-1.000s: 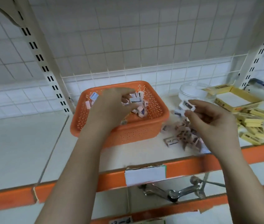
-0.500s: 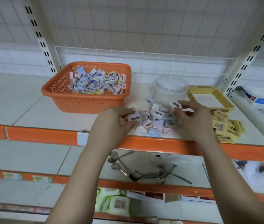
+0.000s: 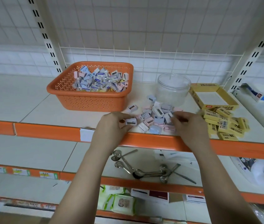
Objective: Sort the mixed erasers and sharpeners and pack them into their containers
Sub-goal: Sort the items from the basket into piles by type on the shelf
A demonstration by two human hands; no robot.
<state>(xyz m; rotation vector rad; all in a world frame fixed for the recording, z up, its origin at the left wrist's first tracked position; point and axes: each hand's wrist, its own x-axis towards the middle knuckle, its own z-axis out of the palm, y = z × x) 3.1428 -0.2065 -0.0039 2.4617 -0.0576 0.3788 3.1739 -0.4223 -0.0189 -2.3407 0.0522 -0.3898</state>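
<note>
No txt fully legible. Yellow eraser boxes (image 3: 223, 122), right on the shelf: dark print + a barcode sticker, too blurred to read. Open yellow carton (image 3: 215, 98), far right: red logo patch + dark chars on the near wall, unreadable. Pieces in the orange basket (image 3: 87, 101): barcodes + blue label strips, too small. Price tags (image 3: 21, 172), lower-shelf edge, near left: green/yellow, illegible. White label (image 3: 86, 135) on the orange shelf edge: shows blank.

One orange basket (image 3: 86, 101), one clear plastic jar (image 3: 172, 89) and one open yellow box (image 3: 215, 96) stand on the shelf. Two hands are in view, left hand (image 3: 112, 126) and right hand (image 3: 191, 126). Loose sharpeners (image 3: 158, 118) (roughly twenty) and yellow erasers (image 3: 225, 125) (about a dozen) are too heaped for an exact count.
</note>
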